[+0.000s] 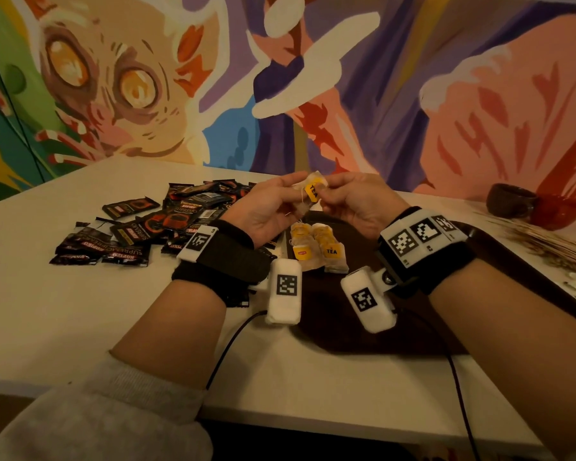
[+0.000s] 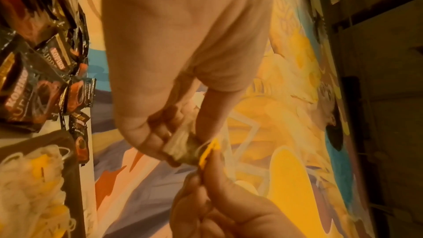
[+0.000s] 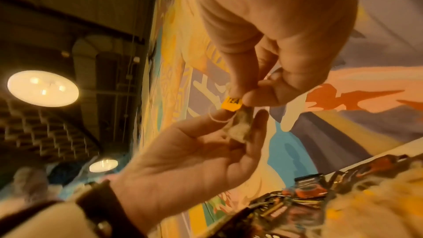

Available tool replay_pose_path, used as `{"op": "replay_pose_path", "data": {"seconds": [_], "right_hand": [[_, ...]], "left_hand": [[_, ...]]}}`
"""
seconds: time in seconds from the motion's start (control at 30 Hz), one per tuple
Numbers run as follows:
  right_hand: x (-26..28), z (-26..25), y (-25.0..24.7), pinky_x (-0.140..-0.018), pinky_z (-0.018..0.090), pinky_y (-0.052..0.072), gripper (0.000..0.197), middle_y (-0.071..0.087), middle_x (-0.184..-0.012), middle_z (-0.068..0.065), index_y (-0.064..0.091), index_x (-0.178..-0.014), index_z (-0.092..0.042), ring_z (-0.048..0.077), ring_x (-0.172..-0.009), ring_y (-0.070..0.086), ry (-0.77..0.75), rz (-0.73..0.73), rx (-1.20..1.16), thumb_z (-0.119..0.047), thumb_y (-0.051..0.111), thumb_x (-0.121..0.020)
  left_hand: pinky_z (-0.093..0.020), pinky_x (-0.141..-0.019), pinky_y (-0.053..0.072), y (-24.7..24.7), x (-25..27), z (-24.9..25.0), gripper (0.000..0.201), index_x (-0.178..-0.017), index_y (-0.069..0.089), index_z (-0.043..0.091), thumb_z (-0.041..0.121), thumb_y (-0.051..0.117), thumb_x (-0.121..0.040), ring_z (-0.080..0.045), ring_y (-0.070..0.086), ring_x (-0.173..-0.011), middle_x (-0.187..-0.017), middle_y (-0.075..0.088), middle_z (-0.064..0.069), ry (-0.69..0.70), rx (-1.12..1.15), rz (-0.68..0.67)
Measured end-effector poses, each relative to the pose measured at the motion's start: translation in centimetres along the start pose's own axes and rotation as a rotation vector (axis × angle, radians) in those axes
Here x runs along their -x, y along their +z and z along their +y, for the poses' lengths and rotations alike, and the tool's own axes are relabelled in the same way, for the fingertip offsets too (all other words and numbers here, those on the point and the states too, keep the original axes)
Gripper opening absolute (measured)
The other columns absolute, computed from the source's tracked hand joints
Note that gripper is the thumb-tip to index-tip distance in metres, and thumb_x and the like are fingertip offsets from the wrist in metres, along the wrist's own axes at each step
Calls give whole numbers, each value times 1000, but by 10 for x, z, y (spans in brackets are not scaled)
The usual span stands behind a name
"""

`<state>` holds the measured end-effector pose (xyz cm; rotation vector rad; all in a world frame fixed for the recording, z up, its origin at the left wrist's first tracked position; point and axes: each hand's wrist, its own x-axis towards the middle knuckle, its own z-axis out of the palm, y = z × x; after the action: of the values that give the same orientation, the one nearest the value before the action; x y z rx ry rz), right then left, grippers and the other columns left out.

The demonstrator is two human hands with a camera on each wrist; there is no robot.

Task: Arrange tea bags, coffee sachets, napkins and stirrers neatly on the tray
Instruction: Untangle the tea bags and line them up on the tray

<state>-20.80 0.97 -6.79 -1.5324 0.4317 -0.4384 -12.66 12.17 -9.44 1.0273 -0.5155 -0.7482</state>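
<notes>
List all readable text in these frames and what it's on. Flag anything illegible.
"TEA": yellow tag of the tea bag pinched by left hand and right hand.
"TEA": tag of a tea bag on the tray.
"Lipton": neighbouring tag, small, likely.
"KOPIKO", "SUPREMO": coffee sachets.
Sachet fine print: too small.
Wristband markers: black-and-white codes, digits beside them unreadable.

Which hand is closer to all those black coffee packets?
Left. The left hand is raised just beside the coffee sachets; the right hand is farther away, above the tray.
</notes>
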Motion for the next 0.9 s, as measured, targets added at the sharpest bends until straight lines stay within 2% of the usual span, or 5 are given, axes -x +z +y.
{"op": "replay_pose_path", "data": {"seconds": [0.13,0.37,0.57,0.8,0.9], "right_hand": [[-4,4,-10,-64,21,52,6,65,-82,5,65,-84,-5,13,-78,61,-9,-1,349,-2,68,-81],[5,0,-12,-57,14,53,14,66,-80,5,64,-81,-10,9,-63,63,299,-526,828,2,59,-86],[-3,10,-1,-60,18,47,12,64,-98,5,68,-98,-16,15,-80,55,190,-458,1158,-14,65,-87],[-8,7,7,-42,5,34,34,55,-88,-9,62,-122,-18,3,-63,41,47,-413,1366,-14,63,-88],[-11,9,11,-49,12,35,37,57,-101,-2,60,-125,-17,4,-65,41,40,-363,1445,-15,64,-88]], "left_hand": [[-24,-67,51,-6,-1,4,35,-123,49,14,-4,47,-93,-14,62,-86,-101,63,-4,65,-79,173],[-24,-71,46,-7,4,6,20,-104,57,18,3,46,-96,-9,62,-77,-90,66,1,38,-288,163],[-22,-67,45,-6,7,4,19,-98,60,20,6,47,-96,-11,62,-77,-90,67,0,-47,-414,123],[-23,-64,48,-7,9,5,20,-98,59,17,4,43,-97,-13,62,-72,-85,65,-5,-130,-500,143],[-24,-66,49,-8,10,5,20,-109,57,13,7,41,-98,-16,63,-75,-83,65,-7,-198,-494,134]]}}
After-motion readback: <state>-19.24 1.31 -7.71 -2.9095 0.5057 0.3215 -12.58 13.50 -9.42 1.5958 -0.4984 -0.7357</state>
